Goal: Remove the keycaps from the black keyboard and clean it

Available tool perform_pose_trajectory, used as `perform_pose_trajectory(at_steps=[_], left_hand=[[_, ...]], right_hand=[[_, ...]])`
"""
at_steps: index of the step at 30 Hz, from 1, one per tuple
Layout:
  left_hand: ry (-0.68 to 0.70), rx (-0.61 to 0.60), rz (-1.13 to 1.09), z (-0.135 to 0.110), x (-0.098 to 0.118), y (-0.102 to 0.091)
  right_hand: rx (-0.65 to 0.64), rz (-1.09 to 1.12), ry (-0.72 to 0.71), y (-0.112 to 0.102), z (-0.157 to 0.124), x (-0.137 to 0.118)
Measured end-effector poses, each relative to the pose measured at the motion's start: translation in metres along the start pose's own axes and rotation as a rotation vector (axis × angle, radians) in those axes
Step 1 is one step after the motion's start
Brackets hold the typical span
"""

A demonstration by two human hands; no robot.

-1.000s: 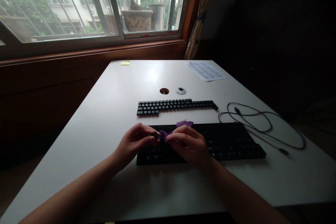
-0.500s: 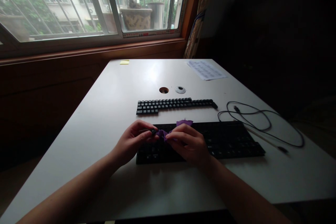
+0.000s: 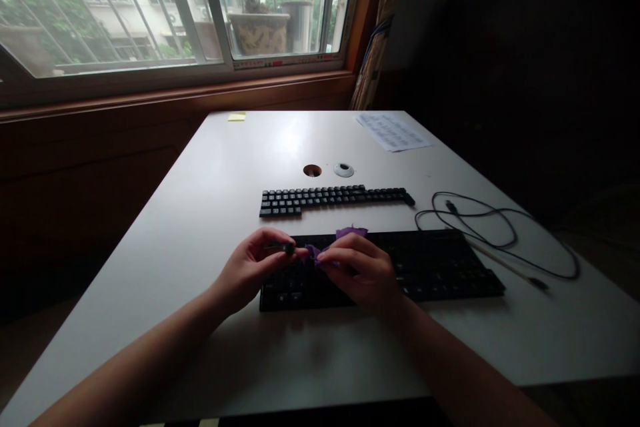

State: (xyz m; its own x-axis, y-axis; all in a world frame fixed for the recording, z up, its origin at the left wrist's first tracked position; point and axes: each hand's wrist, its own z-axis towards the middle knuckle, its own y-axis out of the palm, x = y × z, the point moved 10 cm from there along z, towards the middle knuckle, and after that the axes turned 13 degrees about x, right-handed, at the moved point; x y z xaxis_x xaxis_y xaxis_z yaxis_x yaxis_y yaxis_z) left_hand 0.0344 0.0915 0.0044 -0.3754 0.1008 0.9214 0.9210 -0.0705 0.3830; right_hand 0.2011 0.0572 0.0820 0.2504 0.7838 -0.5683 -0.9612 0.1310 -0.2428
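Between the thumb and fingers of my left hand [image 3: 253, 265] is a small black keycap [image 3: 287, 249]. My right hand [image 3: 363, 270] pinches a purple cloth [image 3: 313, 253], part of which sticks up behind the fingers. Both hands hover close together above a black keyboard [image 3: 440, 263], covering some of its left half. Behind it, black keycaps [image 3: 330, 197] lie in neat rows on the white table.
A black USB cable [image 3: 500, 213] lies looped at the right, beside a thin brush-like stick [image 3: 510, 270] with a dark tip. Farther back are a round table hole [image 3: 313, 171], a grommet [image 3: 343, 170], printed papers [image 3: 393, 132] and a yellow sticky note [image 3: 237, 117].
The keycap in my left hand has shifted slightly left, a little away from the purple cloth, and turned. My right hand stays almost where it was, still pinching the cloth.
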Motion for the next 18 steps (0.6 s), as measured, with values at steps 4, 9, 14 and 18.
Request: perform_pose_trajectory(at_steps=[4, 9, 14, 18], left_hand=[[-0.011, -0.014, -0.001, -0.002, -0.001, 0.001], [0.006, -0.079, 0.040, -0.003, -0.002, 0.004], [0.105, -0.107, 0.126, -0.003, 0.003, 0.005], [0.148, -0.140, 0.156, -0.005, 0.008, 0.012]], right_hand=[[0.000, 0.008, 0.020, -0.001, 0.000, 0.001], [0.018, 0.017, 0.058, -0.001, 0.001, 0.001], [0.062, -0.004, 0.125, 0.000, 0.002, 0.002], [0.068, 0.019, 0.179, 0.007, -0.001, 0.003]])
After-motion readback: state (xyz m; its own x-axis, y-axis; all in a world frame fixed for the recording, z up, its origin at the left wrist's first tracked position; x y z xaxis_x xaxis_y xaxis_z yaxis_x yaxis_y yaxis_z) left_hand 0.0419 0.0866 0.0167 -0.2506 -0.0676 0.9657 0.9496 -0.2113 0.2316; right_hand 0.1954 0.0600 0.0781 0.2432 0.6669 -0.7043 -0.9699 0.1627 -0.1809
